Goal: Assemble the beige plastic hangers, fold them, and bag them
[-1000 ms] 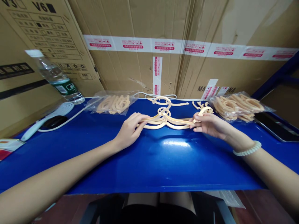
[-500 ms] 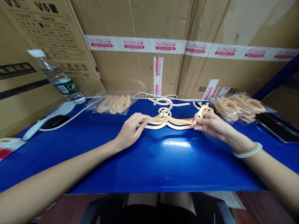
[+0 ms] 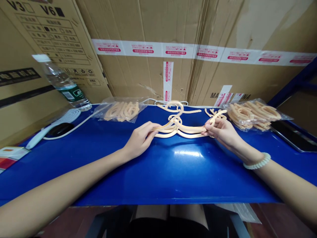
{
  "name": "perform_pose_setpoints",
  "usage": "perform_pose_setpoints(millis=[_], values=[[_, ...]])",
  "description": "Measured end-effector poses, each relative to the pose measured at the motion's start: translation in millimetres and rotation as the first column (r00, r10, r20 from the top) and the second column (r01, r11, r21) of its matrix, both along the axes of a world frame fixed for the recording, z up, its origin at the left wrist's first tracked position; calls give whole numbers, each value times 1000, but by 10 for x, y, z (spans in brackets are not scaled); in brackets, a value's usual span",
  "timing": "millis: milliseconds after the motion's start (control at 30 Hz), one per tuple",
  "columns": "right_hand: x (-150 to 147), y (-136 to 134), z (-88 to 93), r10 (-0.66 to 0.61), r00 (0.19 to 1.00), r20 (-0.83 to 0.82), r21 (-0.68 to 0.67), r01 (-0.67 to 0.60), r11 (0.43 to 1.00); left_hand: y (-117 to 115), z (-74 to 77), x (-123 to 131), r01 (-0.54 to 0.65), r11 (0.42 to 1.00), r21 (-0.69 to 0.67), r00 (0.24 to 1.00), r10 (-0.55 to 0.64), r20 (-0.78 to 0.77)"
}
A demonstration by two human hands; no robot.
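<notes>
A beige plastic clothes hanger (image 3: 189, 129) with a curled hook stands a little above the blue table, its two arms spreading left and right. My left hand (image 3: 140, 138) is closed on the end of its left arm. My right hand (image 3: 226, 134) pinches the right arm's end together with a curved beige piece (image 3: 218, 115) that sticks up and to the right. Whether that piece is joined to the arm is hidden by my fingers. Similar hanger parts lie under the held one, overlapping it in view.
Clear bags of beige parts lie at the back left (image 3: 122, 110) and back right (image 3: 255, 112). Small loose parts (image 3: 210, 111) lie behind my right hand. A water bottle (image 3: 70, 91), a pale brush (image 3: 53, 124), a white cable and a dark phone (image 3: 294, 135) are around. Cardboard boxes (image 3: 138, 74) wall the back.
My right hand has turned slightly, and the curved piece in it now leans further right and reaches out longer. The hook has tipped a little. My left hand keeps its hold.
</notes>
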State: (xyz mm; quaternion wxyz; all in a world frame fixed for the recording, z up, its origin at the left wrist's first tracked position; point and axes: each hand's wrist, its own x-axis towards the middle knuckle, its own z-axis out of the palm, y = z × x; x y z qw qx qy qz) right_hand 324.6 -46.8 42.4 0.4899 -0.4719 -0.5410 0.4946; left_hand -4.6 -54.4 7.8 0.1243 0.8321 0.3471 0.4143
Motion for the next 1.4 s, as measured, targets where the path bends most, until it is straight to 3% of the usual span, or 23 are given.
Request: perform_pose_setpoints(millis=[333,567,667,733,800,900,1000,1100,1200,1400], values=[[-4,-2,34,-35,997,-64,66,39,997,4,-22,6,-95,995,-19,995,94,-30],[295,55,322,-60,989,-138,68,70,995,-11,24,17,-106,994,0,994,106,-37],[557,107,455,-27,999,-30,57,29,998,-10,32,9,-119,992,43,993,120,-15],[728,143,516,25,991,133,47,-32,998,-1,23,-5,-120,990,77,993,121,-15],[862,180,552,108,927,359,32,-127,991,11,8,-22,-102,988,115,993,107,-42],[965,227,569,243,725,645,-35,-289,957,25,-9,-38,-35,987,160,992,54,-118],[982,257,550,346,531,774,-154,-372,915,19,-7,-35,17,984,177,981,18,-194],[982,269,510,360,370,856,-198,-409,891,-1,8,-21,29,987,161,971,10,-240],[990,273,470,344,293,892,-204,-418,885,-18,20,-13,32,990,136,965,5,-264],[945,256,449,349,265,899,-235,-381,894,-8,6,-31,49,991,126,954,-9,-299]])
